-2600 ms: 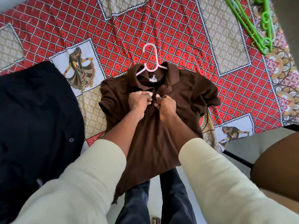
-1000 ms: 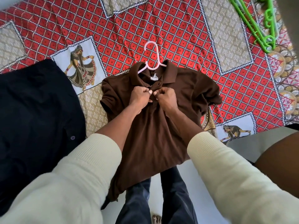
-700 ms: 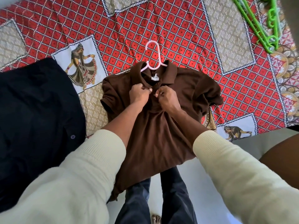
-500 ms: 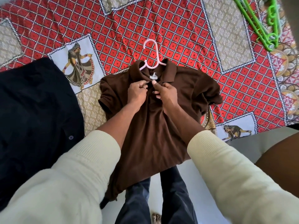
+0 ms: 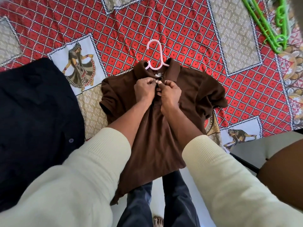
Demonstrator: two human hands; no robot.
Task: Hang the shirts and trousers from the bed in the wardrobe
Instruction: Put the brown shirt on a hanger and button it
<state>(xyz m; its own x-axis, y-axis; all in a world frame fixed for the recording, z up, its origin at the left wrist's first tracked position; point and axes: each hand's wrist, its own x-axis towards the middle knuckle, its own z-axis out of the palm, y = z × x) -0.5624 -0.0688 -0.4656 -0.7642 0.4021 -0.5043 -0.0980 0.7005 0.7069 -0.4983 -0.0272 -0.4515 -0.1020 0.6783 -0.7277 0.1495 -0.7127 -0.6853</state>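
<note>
The brown shirt (image 5: 157, 128) lay on the bed (image 5: 188, 38), already on a pink hanger (image 5: 155, 54). Its placket was pinched by both hands (image 5: 158, 89), apparently for buttoning; lifting by the hanger was judged next.

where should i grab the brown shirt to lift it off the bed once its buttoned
Take the pink hanger by its hook, coming from above: it pokes out of the collar of the brown shirt, bare and free. Both hands, left and right, now pinch the placket.
</note>
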